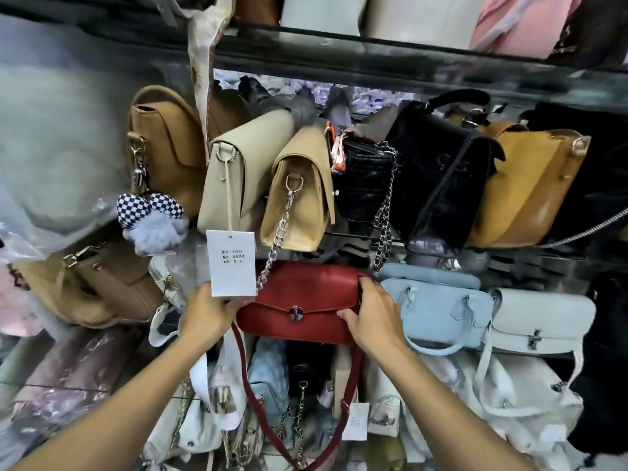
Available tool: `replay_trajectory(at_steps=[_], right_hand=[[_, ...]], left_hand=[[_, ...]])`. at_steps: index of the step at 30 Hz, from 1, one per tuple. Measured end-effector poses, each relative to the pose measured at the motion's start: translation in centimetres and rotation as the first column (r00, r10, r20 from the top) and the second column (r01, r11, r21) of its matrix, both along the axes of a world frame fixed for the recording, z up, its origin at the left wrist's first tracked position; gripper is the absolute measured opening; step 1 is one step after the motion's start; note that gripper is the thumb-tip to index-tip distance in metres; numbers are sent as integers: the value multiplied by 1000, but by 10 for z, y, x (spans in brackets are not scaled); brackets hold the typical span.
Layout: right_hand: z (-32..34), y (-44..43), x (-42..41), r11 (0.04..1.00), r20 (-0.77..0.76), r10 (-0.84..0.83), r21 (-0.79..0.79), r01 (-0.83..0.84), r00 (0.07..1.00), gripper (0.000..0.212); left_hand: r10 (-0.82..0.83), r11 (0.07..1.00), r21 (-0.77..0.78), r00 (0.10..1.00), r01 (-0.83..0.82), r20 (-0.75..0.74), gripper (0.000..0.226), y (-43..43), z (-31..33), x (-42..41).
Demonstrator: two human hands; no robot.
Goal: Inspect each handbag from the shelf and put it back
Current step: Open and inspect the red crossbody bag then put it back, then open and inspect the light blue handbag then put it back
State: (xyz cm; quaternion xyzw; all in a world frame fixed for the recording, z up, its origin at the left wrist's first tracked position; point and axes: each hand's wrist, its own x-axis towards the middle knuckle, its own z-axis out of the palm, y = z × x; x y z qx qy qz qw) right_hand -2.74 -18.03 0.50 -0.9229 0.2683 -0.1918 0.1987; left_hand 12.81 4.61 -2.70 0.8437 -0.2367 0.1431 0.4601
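Red handbag (299, 300) sat just beside the light blue handbag (438, 307), under the glass shelf (530, 259). The left hand (207, 311) and right hand (370, 311) each held one end, fingers (366, 283) curled round it. It looked mid-check, with many more likely left to do.

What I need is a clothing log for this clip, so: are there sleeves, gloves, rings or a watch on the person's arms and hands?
Nothing worn shows. The left forearm and right forearm are bare down to the frame edge, no sleeve or cuff. The left hand and right hand are ungloved; no watch, bracelet or ring is visible.
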Motion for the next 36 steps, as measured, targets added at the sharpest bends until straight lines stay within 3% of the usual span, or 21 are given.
replay_trajectory(at_steps=[2, 6, 9, 12, 15, 20, 25, 28, 31, 36], right_hand=[[-4, -2, 5, 1000, -1, -10, 11, 10, 1000, 53], [-11, -7, 10, 999, 1, -30, 26, 30, 1000, 57], [-13, -9, 13, 999, 22, -33, 13, 33, 999, 60], [-13, -10, 15, 999, -21, -38, -23, 37, 999, 59], [-10, -9, 13, 994, -95, -82, -85, 74, 992, 58], [-10, -6, 7, 976, -137, -131, -191, 103, 982, 56], [-10, -5, 7, 962, -138, -165, -238, 129, 977, 58], [-12, -4, 7, 950, -148, -177, -284, 130, 973, 58], [-14, -4, 5, 960, -159, -158, -257, 113, 975, 57], [-12, -4, -1, 971, -157, -118, -227, 81, 980, 58]], left_hand=[[8, 1000, -17, 995, -6, 101, 15, -4, -2, -5], [32, 997, -72, 998, -28, 60, 20, -16, 3, -14], [32, 999, -14, 992, -31, 119, 23, -18, 0, -8], [53, 996, 61, 995, -58, 89, 26, -16, -6, 2], [37, 991, 125, 995, -49, 95, 11, -16, -9, 5], [-26, 991, 134, 1000, 25, 8, 20, -15, -5, 0], [18, 975, 222, 994, 6, -107, 32, -20, -11, 0], [64, 976, 216, 992, -40, -107, 27, -27, -11, -6], [112, 921, 376, 994, -102, -6, 30, -29, -8, -14], [98, 939, 334, 994, -79, -39, 29, -25, -7, -12]])
